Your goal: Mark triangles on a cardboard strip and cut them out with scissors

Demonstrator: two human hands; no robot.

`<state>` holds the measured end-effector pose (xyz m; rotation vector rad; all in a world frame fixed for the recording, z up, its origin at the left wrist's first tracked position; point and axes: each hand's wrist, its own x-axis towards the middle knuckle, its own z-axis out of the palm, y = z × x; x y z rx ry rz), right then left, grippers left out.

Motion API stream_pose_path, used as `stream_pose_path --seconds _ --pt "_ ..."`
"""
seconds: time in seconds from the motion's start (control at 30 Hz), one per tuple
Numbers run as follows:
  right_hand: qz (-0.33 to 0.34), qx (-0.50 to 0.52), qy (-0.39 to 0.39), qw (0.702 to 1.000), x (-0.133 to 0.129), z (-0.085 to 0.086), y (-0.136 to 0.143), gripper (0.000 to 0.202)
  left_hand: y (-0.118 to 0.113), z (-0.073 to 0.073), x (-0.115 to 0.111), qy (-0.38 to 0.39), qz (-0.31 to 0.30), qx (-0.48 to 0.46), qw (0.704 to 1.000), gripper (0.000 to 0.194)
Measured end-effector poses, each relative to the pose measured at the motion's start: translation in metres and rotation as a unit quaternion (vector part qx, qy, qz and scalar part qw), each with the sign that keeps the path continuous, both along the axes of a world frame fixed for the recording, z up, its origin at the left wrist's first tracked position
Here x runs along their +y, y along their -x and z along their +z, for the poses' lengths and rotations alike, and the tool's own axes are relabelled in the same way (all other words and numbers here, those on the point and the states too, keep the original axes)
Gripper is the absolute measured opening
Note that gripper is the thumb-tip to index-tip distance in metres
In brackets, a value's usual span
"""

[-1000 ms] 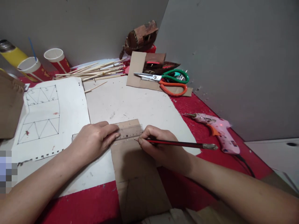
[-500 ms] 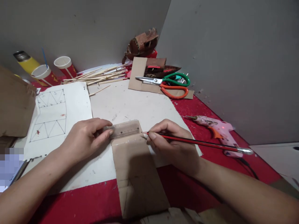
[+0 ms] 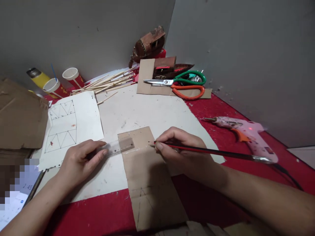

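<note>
My left hand (image 3: 82,160) pinches one end of a clear ruler (image 3: 120,146), whose far end overlaps the upper left of a brown cardboard strip (image 3: 140,167). The strip lies lengthwise toward me and bears some pencil lines. Between the thumb and fingers of my right hand (image 3: 183,147) is a red and black pencil (image 3: 209,150). Its tip sits over the strip near the right edge; whether it touches the cardboard I cannot tell. Beneath is a large white sheet (image 3: 113,111).
A paper with truss drawings (image 3: 86,121) lies at left. Beyond are thin wooden sticks (image 3: 105,83), two paper cups (image 3: 71,77) and a yellow bottle (image 3: 39,77). Scissors (image 3: 182,85) rest on cardboard at the back. A pink glue gun (image 3: 246,131) lies at right, its cord trailing forward.
My left hand has drawn the ruler leftward, partly off the cardboard strip. My right hand still holds the pencil near the strip's right edge. The whole view has shifted slightly.
</note>
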<state>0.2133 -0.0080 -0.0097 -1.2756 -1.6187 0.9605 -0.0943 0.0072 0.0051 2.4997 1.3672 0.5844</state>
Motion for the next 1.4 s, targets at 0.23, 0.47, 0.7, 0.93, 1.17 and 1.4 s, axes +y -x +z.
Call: stream_pose_path --seconds 0.23,0.47,0.7,0.93,1.17,1.4 --pt "0.046 -0.018 0.003 0.999 0.001 -0.004 -0.005 0.01 -0.001 -0.005 0.005 -0.011 -0.027 0.015 0.999 0.018" --pt "0.038 -0.012 0.011 0.999 0.0 -0.003 -0.001 0.01 -0.002 -0.003 0.004 0.001 -0.008 0.024 1.0 0.021" --pt "0.019 -0.021 0.003 1.0 0.0 -0.001 0.0 0.009 -0.002 -0.003 0.004 0.01 -0.006 0.019 1.0 0.022" --pt "0.027 -0.018 -0.022 0.999 -0.001 -0.007 0.0 0.008 -0.002 -0.001 0.005 0.014 -0.005 0.019 1.0 0.024" --pt "0.021 -0.052 -0.014 0.998 0.001 -0.012 -0.002 0.005 0.001 -0.006 0.005 0.016 0.001 0.025 1.0 0.024" --pt "-0.017 -0.065 -0.006 0.998 0.001 -0.011 0.0 0.004 0.0 -0.008 0.006 0.005 -0.007 0.028 1.0 0.026"
